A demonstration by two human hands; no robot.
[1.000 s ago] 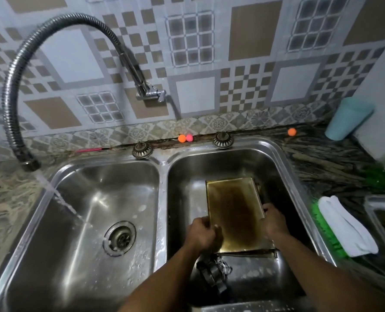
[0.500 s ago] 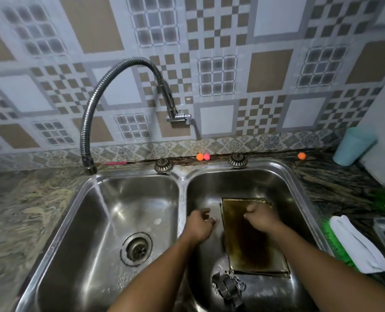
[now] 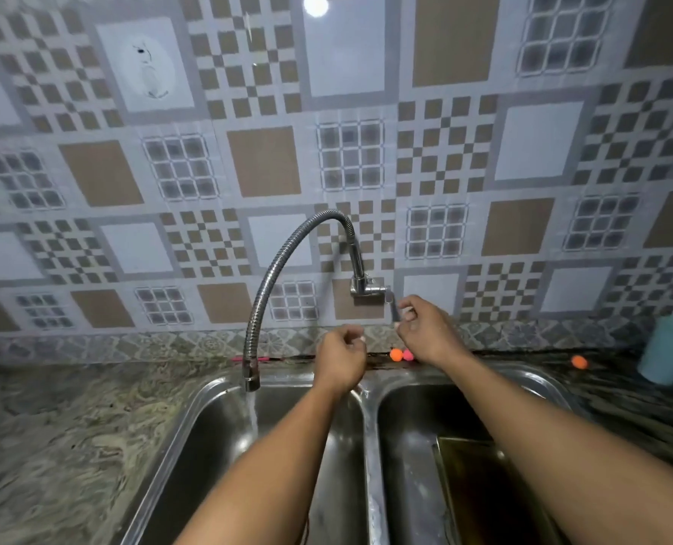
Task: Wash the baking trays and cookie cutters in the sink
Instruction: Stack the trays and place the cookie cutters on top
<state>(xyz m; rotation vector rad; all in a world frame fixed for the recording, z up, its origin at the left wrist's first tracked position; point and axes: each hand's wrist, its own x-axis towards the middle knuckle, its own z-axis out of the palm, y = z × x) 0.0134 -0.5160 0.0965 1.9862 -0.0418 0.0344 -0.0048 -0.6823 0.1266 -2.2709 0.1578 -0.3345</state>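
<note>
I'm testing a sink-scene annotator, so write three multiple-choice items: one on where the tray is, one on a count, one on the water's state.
1. Where does the tray lie? A) outside the sink B) left basin C) right basin
2. How many small balls sit behind the sink? A) three B) one C) five
3. The water is: A) off B) running into the left basin C) running into the right basin
Key: 1 C, the tray's edge shows in the right basin; 2 A, an orange-pink pair plus one orange farther right; 3 B, a stream falls from the spout into the left basin.
</note>
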